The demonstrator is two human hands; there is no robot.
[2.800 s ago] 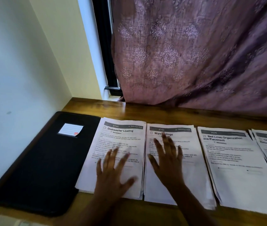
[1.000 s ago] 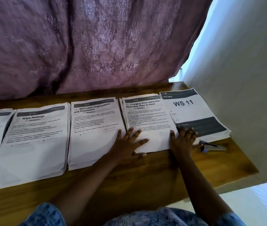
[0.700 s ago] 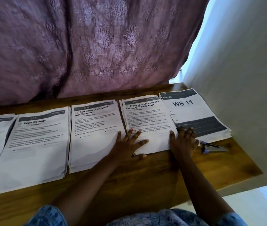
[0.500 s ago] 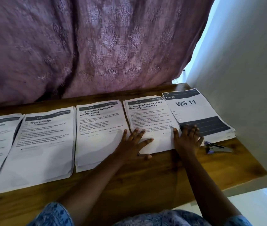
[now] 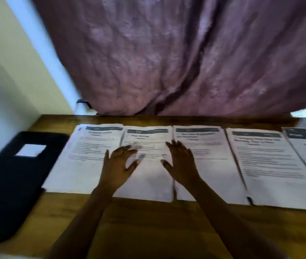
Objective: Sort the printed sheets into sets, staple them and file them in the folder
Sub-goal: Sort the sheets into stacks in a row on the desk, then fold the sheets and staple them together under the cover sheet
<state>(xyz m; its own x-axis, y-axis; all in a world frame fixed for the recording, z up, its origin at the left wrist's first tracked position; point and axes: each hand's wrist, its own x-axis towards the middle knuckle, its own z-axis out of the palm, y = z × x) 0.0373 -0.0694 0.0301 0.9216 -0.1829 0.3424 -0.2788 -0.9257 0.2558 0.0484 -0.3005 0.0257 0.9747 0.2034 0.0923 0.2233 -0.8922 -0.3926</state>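
Nearest, forearms (image 5: 228, 221) stretched across the wooden bench (image 5: 148, 227). Right of the black folder (image 5: 8, 184), five piles of printed sheets (image 5: 213, 165) in a row; over the second pile from the folder, left hand (image 5: 117, 165) and right hand (image 5: 181, 163), fingers spread, gripping nothing, contact lost in blur. Beyond the folder, a mauve curtain (image 5: 185, 53).

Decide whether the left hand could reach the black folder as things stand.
Probably yes: the left hand is open and empty, and only one flat pile of sheets lies between it and the folder.
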